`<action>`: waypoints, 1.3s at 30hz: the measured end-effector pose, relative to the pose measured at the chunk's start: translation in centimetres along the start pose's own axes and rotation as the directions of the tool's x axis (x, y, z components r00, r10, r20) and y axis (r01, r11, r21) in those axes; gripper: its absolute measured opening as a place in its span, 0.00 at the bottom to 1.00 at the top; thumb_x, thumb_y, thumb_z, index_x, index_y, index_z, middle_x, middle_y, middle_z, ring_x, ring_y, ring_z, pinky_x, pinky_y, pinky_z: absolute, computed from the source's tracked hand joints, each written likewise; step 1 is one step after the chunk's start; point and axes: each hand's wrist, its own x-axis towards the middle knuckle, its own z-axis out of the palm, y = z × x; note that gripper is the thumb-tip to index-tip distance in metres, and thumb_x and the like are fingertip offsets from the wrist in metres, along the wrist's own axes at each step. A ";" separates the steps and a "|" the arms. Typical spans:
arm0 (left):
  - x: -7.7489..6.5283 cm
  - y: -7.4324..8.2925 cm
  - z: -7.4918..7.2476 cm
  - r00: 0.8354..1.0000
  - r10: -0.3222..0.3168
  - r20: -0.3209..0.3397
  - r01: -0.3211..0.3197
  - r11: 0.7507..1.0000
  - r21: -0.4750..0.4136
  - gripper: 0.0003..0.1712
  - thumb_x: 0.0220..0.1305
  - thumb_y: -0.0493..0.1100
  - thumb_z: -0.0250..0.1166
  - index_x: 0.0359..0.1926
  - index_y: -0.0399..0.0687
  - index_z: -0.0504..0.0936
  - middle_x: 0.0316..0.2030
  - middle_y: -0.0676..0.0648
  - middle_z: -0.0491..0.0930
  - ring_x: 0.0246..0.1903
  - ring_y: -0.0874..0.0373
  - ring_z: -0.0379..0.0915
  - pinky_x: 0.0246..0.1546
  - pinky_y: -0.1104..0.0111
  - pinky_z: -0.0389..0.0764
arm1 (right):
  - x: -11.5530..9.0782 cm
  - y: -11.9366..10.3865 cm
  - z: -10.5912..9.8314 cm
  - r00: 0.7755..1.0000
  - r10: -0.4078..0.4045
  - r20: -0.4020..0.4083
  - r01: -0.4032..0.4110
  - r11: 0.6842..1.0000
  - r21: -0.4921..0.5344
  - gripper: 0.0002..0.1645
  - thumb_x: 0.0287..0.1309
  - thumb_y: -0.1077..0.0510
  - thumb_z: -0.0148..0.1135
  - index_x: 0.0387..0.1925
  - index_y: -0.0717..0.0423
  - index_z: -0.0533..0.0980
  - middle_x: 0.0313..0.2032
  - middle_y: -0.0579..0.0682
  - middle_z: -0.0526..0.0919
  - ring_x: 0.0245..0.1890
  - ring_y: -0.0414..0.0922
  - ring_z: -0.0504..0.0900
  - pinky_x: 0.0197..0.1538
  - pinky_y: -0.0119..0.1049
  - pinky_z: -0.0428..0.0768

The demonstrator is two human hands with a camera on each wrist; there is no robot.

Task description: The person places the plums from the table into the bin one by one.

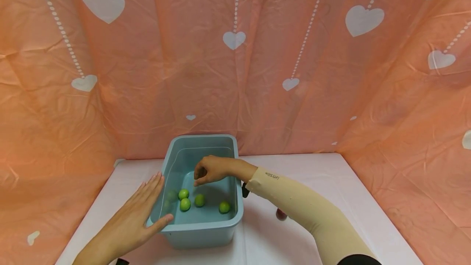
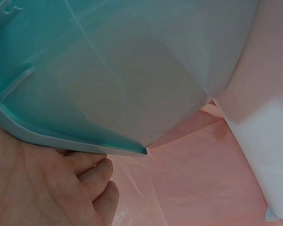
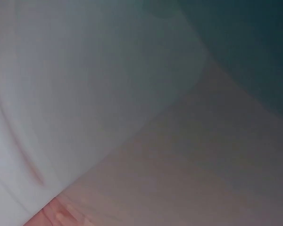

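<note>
A blue-grey plastic tub (image 1: 202, 227) stands on the table with several green limes (image 1: 185, 204) on its floor, toward the near end. My left hand (image 1: 137, 212) lies along the tub's left rim, its fingers straight and thumb spread over the near left corner. In the left wrist view, those fingers (image 2: 95, 179) show just under the tub's rim (image 2: 61, 142). My right hand (image 1: 213, 169) reaches over the right rim into the tub, fingers loosely bent downward above the limes; nothing shows between them. The right wrist view is dim and blurred, mostly the tub's outer wall.
A dark red round object (image 1: 281, 214) sits on the table right of the tub, partly hidden by my right forearm. White cloth (image 1: 294, 160) covers the table. Orange sheets with white hearts (image 1: 234, 40) hang behind and at both sides.
</note>
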 end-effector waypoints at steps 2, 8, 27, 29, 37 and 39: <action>0.0 0.0 0.0 1.000 0.000 0.002 0.000 1.000 0.000 0.57 0.70 0.66 0.69 0.81 0.31 0.61 0.82 0.33 0.57 0.79 0.35 0.58 0.78 0.81 0.26 | 0.0 0.0 0.0 1.000 -0.010 -0.009 0.010 1.000 0.003 0.13 0.71 0.52 0.73 0.49 0.56 0.89 0.43 0.46 0.92 0.40 0.30 0.86 0.47 0.22 0.83; 0.0 0.2 0.0 1.000 -0.019 0.024 0.019 1.000 -0.013 0.57 0.72 0.68 0.67 0.82 0.31 0.59 0.83 0.34 0.55 0.80 0.36 0.55 0.78 0.81 0.25 | -0.3 0.2 -0.3 0.999 -0.024 -0.048 0.025 1.000 0.013 0.14 0.72 0.52 0.71 0.51 0.56 0.88 0.46 0.48 0.92 0.42 0.31 0.86 0.50 0.22 0.83; 0.0 0.0 0.2 0.999 0.015 -0.031 -0.015 1.000 0.005 0.57 0.69 0.65 0.71 0.81 0.31 0.60 0.82 0.33 0.58 0.80 0.38 0.56 0.80 0.79 0.29 | -4.0 -0.1 -2.0 0.979 -0.018 -0.204 0.044 0.991 0.124 0.16 0.73 0.52 0.70 0.56 0.53 0.86 0.53 0.49 0.89 0.51 0.34 0.87 0.59 0.31 0.85; 0.0 -0.1 0.2 0.999 0.015 -0.030 -0.015 1.000 0.001 0.57 0.69 0.65 0.71 0.81 0.31 0.60 0.82 0.33 0.58 0.81 0.39 0.56 0.80 0.79 0.29 | -4.5 0.0 -2.3 0.975 -0.019 -0.221 0.050 0.989 0.137 0.16 0.74 0.52 0.70 0.57 0.54 0.86 0.54 0.51 0.89 0.52 0.35 0.87 0.59 0.31 0.85; 0.0 0.0 0.1 1.000 -0.017 0.013 0.017 1.000 -0.007 0.58 0.70 0.67 0.69 0.82 0.31 0.59 0.82 0.32 0.57 0.80 0.36 0.56 0.78 0.81 0.25 | -7.0 0.6 -3.3 0.952 -0.031 -0.304 0.081 0.985 0.152 0.18 0.73 0.55 0.70 0.58 0.58 0.85 0.55 0.54 0.88 0.53 0.40 0.87 0.62 0.38 0.85; 0.1 0.0 0.1 0.999 -0.024 0.023 0.024 1.000 -0.010 0.58 0.70 0.67 0.69 0.82 0.31 0.59 0.82 0.32 0.56 0.80 0.35 0.56 0.77 0.82 0.25 | -7.7 0.7 -3.5 0.943 -0.033 -0.330 0.088 0.984 0.153 0.18 0.73 0.55 0.70 0.58 0.57 0.85 0.55 0.53 0.88 0.53 0.40 0.87 0.63 0.40 0.86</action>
